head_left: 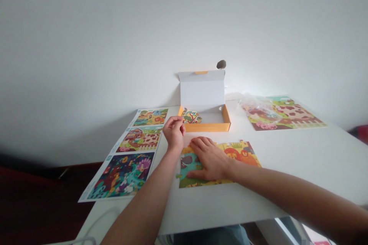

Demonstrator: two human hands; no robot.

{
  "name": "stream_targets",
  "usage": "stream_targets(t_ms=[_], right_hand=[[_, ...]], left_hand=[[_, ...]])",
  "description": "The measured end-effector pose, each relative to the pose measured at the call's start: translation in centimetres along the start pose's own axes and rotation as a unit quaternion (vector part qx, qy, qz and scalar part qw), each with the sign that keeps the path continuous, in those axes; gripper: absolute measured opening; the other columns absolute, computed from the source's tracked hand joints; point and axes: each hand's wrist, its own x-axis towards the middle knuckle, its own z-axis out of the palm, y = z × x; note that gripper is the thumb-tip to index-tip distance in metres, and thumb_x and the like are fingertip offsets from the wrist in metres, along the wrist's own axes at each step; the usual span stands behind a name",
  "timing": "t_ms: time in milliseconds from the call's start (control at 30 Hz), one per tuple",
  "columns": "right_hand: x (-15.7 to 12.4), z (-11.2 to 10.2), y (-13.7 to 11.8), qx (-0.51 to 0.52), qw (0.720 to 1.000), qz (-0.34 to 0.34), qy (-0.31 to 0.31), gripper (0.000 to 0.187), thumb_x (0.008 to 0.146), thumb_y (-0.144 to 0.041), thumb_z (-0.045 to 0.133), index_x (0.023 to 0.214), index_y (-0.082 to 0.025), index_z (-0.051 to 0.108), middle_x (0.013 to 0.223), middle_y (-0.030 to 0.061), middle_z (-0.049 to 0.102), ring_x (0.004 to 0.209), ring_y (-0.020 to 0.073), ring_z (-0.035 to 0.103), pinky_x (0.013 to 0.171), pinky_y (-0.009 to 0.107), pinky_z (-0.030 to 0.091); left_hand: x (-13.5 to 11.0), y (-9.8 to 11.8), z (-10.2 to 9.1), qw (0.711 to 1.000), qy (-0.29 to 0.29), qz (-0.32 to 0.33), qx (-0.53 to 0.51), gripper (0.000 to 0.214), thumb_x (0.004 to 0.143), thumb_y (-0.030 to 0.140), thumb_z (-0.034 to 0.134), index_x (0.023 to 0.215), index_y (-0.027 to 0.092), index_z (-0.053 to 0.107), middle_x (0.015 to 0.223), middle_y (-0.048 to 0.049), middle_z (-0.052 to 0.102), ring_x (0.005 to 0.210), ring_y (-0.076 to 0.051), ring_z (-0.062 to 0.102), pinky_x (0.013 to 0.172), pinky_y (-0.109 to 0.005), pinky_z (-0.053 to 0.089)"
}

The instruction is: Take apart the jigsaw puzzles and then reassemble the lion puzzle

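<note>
- While hovering just above the upper left corner of the lion puzzle [243, 154], pinches fingertips together in the left hand [174, 132]; any piece between them too small to make out.
- Pressed flat on the puzzle's left half with the right hand [211, 159], fingers spread and gripping nothing, only steadying the picture on the white bench [301, 160].
- Judged as mid-assembly: working at the upper left edge, with most of the picture joined and the left edge ragged, not yet filled.
- Calls, for a fit at that corner, for matching tabs to the gap, lowering straight down, and shifting the flat hand clear of the spot without disturbing joined pieces.
- Counted near the hands:
  - two hands;
  - one puzzle under them;
  - one loose green piece [178, 176] just beside its lower left edge.
- Counted behind the puzzle:
  - one open box [205, 126], orange tray with white lid standing upright;
  - one small heap of pieces [191, 116] in its left end.
- Counted at the sides:
  - three guide pictures [140, 139] in a row on the left;
  - one cow picture [290, 116] far right;
  - one clear bag [257, 108] lying on the cow picture;
  - one dark spot [221, 64] above the lid, unclear what.
</note>
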Motion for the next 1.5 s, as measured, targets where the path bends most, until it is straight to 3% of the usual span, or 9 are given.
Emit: stream_targets(t_ms=[233,400,633,800,967,1067,1233,1333,1500], right_hand=[[0.5,0.6,0.9,0.027,0.998,0.036,0.043,0.075,0.068,-0.071,0.069,0.116,-0.015,0.059,0.111,0.0129,0.055,0.103,0.0285,0.048,0.094,0.046,0.039],[1.1,1.1,1.9,0.131,0.986,0.066,0.081,0.048,0.074,-0.049,0.076,0.105,-0.018,0.056,0.099,0.0062,0.063,0.093,0.0219,0.055,0.091,0.040,0.039],[0.9,0.9,2.9,0.313,0.933,0.103,0.149,0.019,0.080,-0.024,0.068,0.094,-0.020,0.055,0.085,-0.0013,0.063,0.073,0.0136,0.055,0.070,0.027,0.042],[0.6,0.9,3.3,0.340,0.915,0.111,0.188,0.014,0.081,-0.019,0.061,0.095,-0.020,0.057,0.086,0.0000,0.063,0.074,0.0138,0.055,0.068,0.026,0.042],[0.2,0.4,3.3,0.350,0.909,0.092,0.208,0.042,0.073,-0.006,0.053,0.112,-0.020,0.056,0.077,-0.0026,0.055,0.068,0.0128,0.052,0.064,0.025,0.041],[0.3,0.2,3.2,0.381,0.887,0.094,0.242,0.038,0.077,-0.011,0.055,0.113,-0.019,0.053,0.078,-0.0019,0.055,0.070,0.0132,0.053,0.065,0.026,0.043],[0.8,0.5,3.3,0.347,0.878,0.120,0.308,0.029,0.083,-0.028,0.061,0.109,-0.020,0.051,0.089,0.0021,0.058,0.078,0.0150,0.055,0.073,0.029,0.047],[0.7,0.3,3.5,0.272,0.891,0.176,0.317,0.035,0.084,-0.035,0.061,0.112,-0.020,0.048,0.092,0.0040,0.059,0.072,0.0150,0.053,0.066,0.029,0.046],[0.0,-1.9,3.1,0.121,0.942,0.195,0.247,0.026,0.093,-0.036,0.048,0.112,-0.018,0.050,0.083,0.0043,0.062,0.068,0.0175,0.056,0.062,0.029,0.039]], left_hand=[[-0.2,0.3,0.3,0.997,-0.050,-0.006,0.065,0.003,0.073,0.020,0.062,0.073,0.017,0.061,0.044,0.0078,0.046,0.034,-0.006,0.038,0.034,-0.018,0.025],[0.1,0.6,-0.4,0.980,-0.116,-0.007,0.162,0.005,0.075,0.021,0.061,0.076,0.017,0.064,0.048,0.0055,0.052,0.039,-0.007,0.044,0.040,-0.018,0.032],[0.5,1.5,-1.4,0.937,-0.284,-0.083,0.186,0.028,0.086,0.038,0.055,0.080,0.014,0.067,0.060,-0.0020,0.063,0.045,-0.010,0.050,0.044,-0.022,0.035],[0.4,2.2,-1.6,0.848,-0.484,-0.104,0.189,0.022,0.078,0.035,0.068,0.080,0.014,0.063,0.066,0.0002,0.058,0.054,-0.009,0.049,0.048,-0.020,0.031],[0.6,1.3,-1.7,0.896,-0.394,-0.050,0.198,0.021,0.080,0.035,0.066,0.082,0.015,0.062,0.058,0.0036,0.053,0.047,-0.007,0.040,0.046,-0.020,0.026],[0.4,0.9,-1.1,0.923,-0.318,-0.017,0.214,0.019,0.082,0.034,0.065,0.084,0.015,0.065,0.067,-0.0002,0.062,0.056,-0.011,0.052,0.052,-0.021,0.037],[-0.9,1.0,0.3,0.912,-0.358,-0.014,0.200,0.030,0.088,0.044,0.059,0.089,0.016,0.069,0.085,-0.0070,0.070,0.081,-0.020,0.066,0.072,-0.028,0.050],[-1.4,1.6,0.7,0.895,-0.408,-0.030,0.178,0.036,0.078,0.046,0.071,0.099,0.016,0.072,0.096,-0.0098,0.072,0.093,-0.025,0.067,0.079,-0.030,0.051],[-1.3,1.5,0.7,0.912,-0.365,-0.082,0.166,0.031,0.070,0.038,0.080,0.092,0.017,0.073,0.094,-0.0082,0.073,0.085,-0.022,0.067,0.075,-0.029,0.051]])
